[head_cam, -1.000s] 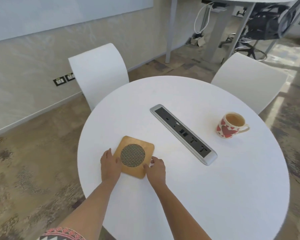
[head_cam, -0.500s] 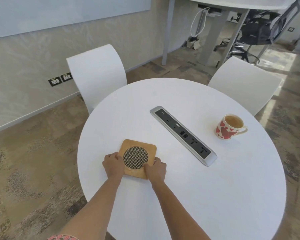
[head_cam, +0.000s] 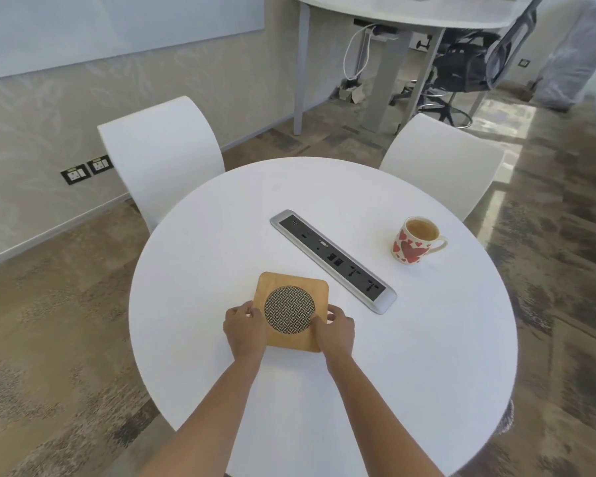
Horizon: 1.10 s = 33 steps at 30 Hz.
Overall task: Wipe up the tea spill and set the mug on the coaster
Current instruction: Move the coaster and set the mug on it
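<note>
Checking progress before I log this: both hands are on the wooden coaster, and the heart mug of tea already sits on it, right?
Not quite. In the head view both hands, left hand and right hand, do hold the wooden coaster, but the heart mug stands on the table beyond the socket strip, not on it.

Both hands have closed onto the coaster's near corners.

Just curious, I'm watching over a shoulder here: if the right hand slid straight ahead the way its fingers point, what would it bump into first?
Probably the power strip. The right hand rests on the coaster, fingers aimed up the table; the exact heading is uncertain.
</note>
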{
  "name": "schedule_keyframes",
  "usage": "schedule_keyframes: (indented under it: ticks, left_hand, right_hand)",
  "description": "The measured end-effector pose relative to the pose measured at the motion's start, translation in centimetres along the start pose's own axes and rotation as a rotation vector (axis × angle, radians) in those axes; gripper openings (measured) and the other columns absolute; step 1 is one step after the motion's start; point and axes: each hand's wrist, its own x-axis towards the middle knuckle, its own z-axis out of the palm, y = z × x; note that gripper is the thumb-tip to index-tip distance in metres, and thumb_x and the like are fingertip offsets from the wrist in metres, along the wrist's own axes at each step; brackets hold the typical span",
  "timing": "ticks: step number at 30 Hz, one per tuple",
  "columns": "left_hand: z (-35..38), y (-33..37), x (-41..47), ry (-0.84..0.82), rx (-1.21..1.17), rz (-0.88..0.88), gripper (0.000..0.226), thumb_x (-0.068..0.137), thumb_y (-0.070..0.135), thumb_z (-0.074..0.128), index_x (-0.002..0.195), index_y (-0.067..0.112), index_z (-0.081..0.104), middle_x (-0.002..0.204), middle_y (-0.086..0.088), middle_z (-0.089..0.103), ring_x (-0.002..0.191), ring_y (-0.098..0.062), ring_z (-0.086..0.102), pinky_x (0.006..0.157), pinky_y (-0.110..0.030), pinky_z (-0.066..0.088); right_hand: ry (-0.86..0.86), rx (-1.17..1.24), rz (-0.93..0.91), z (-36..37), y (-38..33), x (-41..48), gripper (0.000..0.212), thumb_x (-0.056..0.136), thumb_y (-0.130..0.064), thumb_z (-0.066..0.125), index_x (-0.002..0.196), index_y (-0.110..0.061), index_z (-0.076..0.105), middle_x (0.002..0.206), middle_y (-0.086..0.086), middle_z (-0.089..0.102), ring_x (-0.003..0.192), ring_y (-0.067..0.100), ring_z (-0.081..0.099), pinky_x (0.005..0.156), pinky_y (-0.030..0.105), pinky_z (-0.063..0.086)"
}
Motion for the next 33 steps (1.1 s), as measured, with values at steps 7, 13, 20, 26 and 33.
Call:
schedule_keyframes:
  ticks: [7, 13, 20, 26, 33]
  left_hand:
    - [2.6, -0.1, -4.5, -0.066, 0.009, 0.004, 0.032, 0.092, 0.011, 0.044, 0.115, 0.002, 0.064, 0.123, -0.013, 0.052, 0.110, -0.029, 0.053, 0.089, -0.035, 0.043]
    - [3.9, -1.6, -7.7, -0.123, 0.050, -0.019, 0.028, 0.092, 0.013, 0.042, 0.105, 0.007, 0.066, 0.121, -0.012, 0.052, 0.109, -0.031, 0.051, 0.091, -0.039, 0.044]
    - [4.1, -3.4, -9.7, -0.168, 0.070, -0.036, 0.023, 0.092, 0.013, 0.042, 0.078, 0.017, 0.061, 0.111, -0.007, 0.049, 0.090, -0.023, 0.047, 0.079, -0.030, 0.036]
    - [4.3, -3.8, -10.6, -0.191, 0.087, -0.028, 0.035, 0.092, 0.012, 0.042, 0.062, 0.029, 0.049, 0.107, -0.002, 0.045, 0.089, -0.020, 0.044, 0.077, -0.027, 0.032]
    - [4.5, -4.1, -10.6, -0.214, 0.127, -0.006, 0.026, 0.093, 0.010, 0.041, 0.101, 0.009, 0.065, 0.122, -0.011, 0.049, 0.088, -0.017, 0.043, 0.074, -0.022, 0.029]
  right_hand:
    - [0.067, 0.020, 0.040, -4.2, 3.1, -0.4, 0.040, 0.086, -0.022, 0.059, 0.125, -0.016, 0.055, 0.123, 0.011, 0.049, 0.112, 0.028, 0.053, 0.095, 0.046, 0.048]
    - [0.089, -0.013, 0.054, -6.7, 5.6, -0.9, 0.041, 0.086, -0.023, 0.059, 0.126, -0.016, 0.054, 0.124, 0.011, 0.049, 0.114, 0.030, 0.052, 0.097, 0.045, 0.047]
    - [0.050, -0.092, 0.045, -7.8, 7.9, -1.3, 0.043, 0.088, -0.023, 0.058, 0.130, -0.014, 0.053, 0.126, 0.014, 0.049, 0.117, 0.032, 0.049, 0.099, 0.045, 0.044]
    - [0.010, -0.151, 0.028, -8.4, 8.6, -1.1, 0.048, 0.088, -0.025, 0.057, 0.134, -0.013, 0.049, 0.130, 0.015, 0.046, 0.121, 0.033, 0.045, 0.101, 0.045, 0.042]
    - [-0.047, -0.223, 0.000, -8.7, 9.1, -0.6, 0.052, 0.091, -0.025, 0.054, 0.140, -0.011, 0.042, 0.135, 0.016, 0.041, 0.126, 0.034, 0.038, 0.107, 0.043, 0.035]
